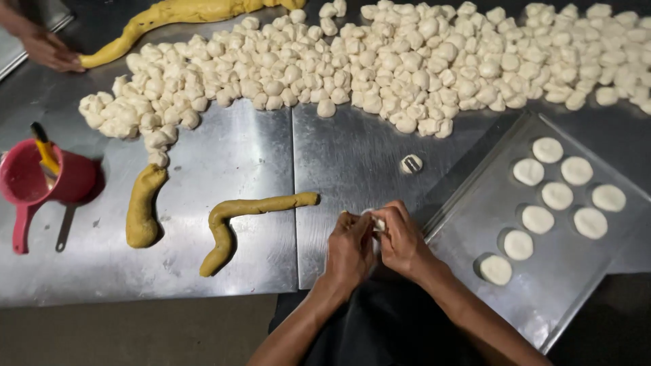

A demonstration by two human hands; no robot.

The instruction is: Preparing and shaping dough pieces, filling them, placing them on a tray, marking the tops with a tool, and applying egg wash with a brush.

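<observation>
- Head view looks down on a long stainless-steel worktable [237,163] made of joined sheets, which fills most of the frame.
- Across its far half lies a wide heap of small pale dough lumps [407,61], running from the left-centre to the right edge.
- On the near right sits a rectangular metal baking tray [542,298], set at an angle, carrying nine flattened round white dough discs [557,195] in rough rows.
- At the far left a long yellow-brown rope of filling paste [169,17] stretches away, with another person's hand [47,49] resting on its end.
- Two shorter pieces of the same paste lie nearer: a curved brown strip [237,220] at centre and a stubby brown log [144,207] to its left.
- A red plastic jug with a yellow-handled tool inside [41,179] stands at the left edge.
- Left hand [349,247] and right hand [401,240] are pressed close together at the table's near edge, fingertips pinching a small white piece of dough [378,222] between them.
- One lone dough ball with a dark centre [411,163] sits just beyond the hands.
</observation>
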